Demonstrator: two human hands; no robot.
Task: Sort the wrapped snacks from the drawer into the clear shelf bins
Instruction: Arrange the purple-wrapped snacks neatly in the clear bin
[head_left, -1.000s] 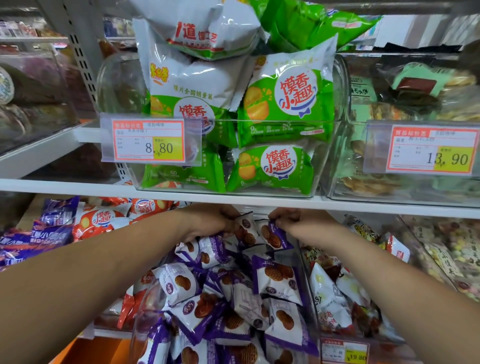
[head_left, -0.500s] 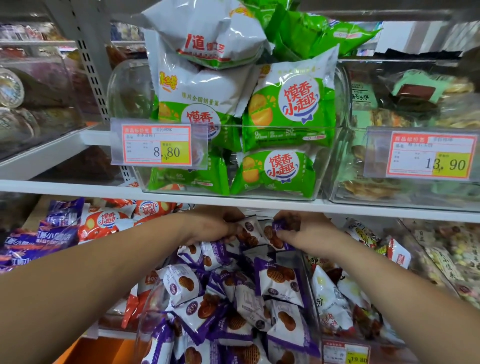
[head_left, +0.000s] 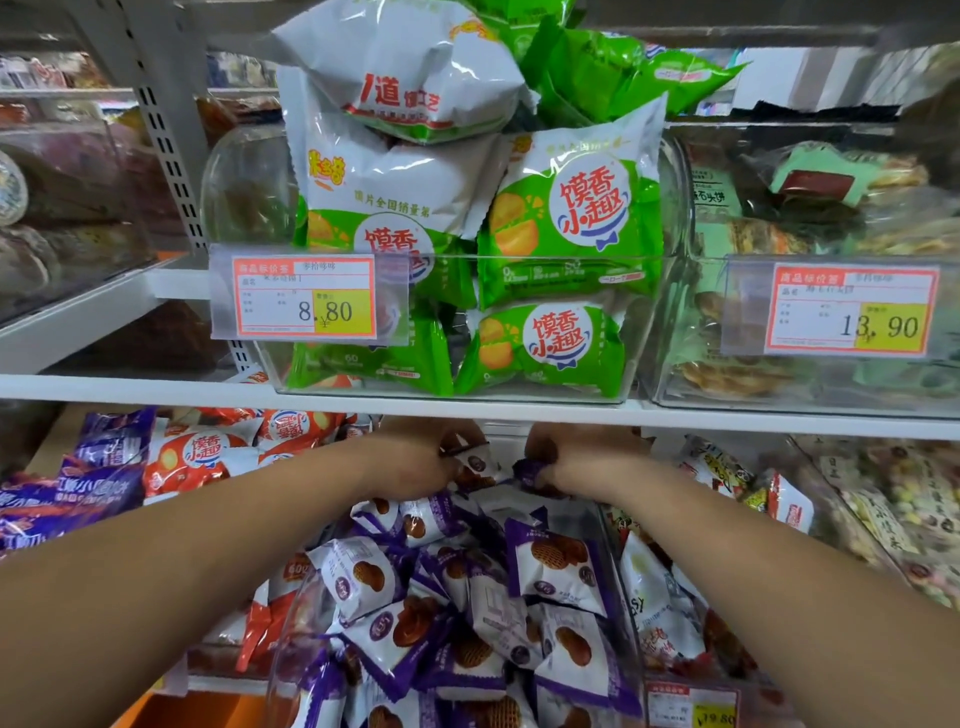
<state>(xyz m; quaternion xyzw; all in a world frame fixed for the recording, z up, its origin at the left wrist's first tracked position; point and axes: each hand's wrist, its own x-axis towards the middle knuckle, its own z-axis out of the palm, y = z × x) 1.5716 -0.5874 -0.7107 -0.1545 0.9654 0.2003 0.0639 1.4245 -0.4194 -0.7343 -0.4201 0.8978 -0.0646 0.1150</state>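
A clear bin (head_left: 291, 613) on the lower shelf is piled with several purple-and-white wrapped waffle snacks (head_left: 556, 564). Both my arms reach to its far end, just under the white shelf board (head_left: 156, 387). My left hand (head_left: 415, 462) grips a purple-and-white snack packet (head_left: 475, 460) with curled fingers. My right hand (head_left: 576, 462) pinches another purple packet (head_left: 527, 470) at its near edge. The fingertips of both hands are partly hidden behind the packets and in the shelf's shadow.
Above the shelf board a clear bin (head_left: 613, 332) holds green-and-white snack bags, with an 8.80 price tag (head_left: 306, 296). To its right, a bin (head_left: 675, 384) tagged 13.90. Orange and purple packets (head_left: 202, 452) lie lower left; mixed snacks (head_left: 654, 597) fill the right-hand bin.
Both hands have pushed slightly deeper under the shelf board and closed tighter on the packets at the bin's far end. The view has shifted a little.
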